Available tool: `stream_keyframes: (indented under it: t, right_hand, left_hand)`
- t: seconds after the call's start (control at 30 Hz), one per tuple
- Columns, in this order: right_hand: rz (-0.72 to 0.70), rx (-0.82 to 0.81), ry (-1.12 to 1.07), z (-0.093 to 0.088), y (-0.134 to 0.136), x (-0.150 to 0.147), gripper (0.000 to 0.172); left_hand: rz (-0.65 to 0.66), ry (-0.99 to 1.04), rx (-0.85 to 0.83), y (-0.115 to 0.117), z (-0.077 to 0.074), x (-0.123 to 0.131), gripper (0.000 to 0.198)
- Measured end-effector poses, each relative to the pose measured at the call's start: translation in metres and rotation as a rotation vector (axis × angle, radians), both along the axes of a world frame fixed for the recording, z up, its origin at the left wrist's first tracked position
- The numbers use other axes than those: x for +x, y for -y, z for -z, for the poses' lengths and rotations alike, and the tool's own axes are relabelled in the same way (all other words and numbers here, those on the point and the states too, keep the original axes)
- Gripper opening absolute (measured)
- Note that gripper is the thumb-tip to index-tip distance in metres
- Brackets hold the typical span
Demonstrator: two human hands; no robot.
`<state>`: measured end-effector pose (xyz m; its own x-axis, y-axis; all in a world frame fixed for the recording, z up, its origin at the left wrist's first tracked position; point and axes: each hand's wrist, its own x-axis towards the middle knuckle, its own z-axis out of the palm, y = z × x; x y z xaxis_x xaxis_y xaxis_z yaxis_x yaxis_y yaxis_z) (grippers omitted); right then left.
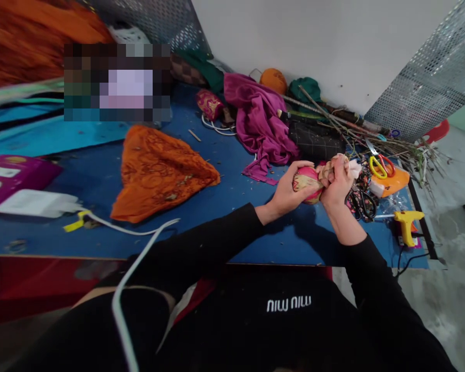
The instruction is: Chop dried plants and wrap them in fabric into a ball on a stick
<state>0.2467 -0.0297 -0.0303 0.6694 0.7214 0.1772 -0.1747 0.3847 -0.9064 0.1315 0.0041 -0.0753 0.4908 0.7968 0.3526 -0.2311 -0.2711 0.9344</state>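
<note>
Near the right part of the blue table (pixel 240 237), my left hand (pixel 289 195) is wrapped round a pink and cream patterned bundle (pixel 308 181). My right hand (pixel 336 185) grips the gathered, tan cloth-like end of the same bundle, its fingers closed. White material (pixel 354 168) sticks out beyond my right hand. An orange cloth (pixel 158 173) lies spread to the left, and a magenta cloth (pixel 259 121) is crumpled behind my left hand.
Yellow and red scissors (pixel 378 166), a yellow glue gun (pixel 406 225) and dark floral cloth lie at the right. Dry stems (pixel 356 126) stretch along the back. A white cable (pixel 120 310) runs in front at left, near a white adapter (pixel 39 203).
</note>
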Motion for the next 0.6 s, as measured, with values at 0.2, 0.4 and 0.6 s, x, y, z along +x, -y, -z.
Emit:
stream_keyframes:
  t: [0.2,0.4,0.6]
  right_hand:
    - [0.025,0.011,0.003,0.007,-0.001,-0.015,0.055]
    - [-0.195,0.014,0.086,0.0,-0.003,-0.003,0.056]
    - [-0.316,0.049,0.084,-0.004,0.009,-0.005,0.05]
  left_hand:
    - [0.017,0.014,-0.217,-0.012,-0.003,0.001,0.045]
    - [0.236,0.138,-0.586,-0.019,-0.007,0.005,0.059]
    - [0.266,0.146,-0.668,-0.017,-0.005,0.001,0.044]
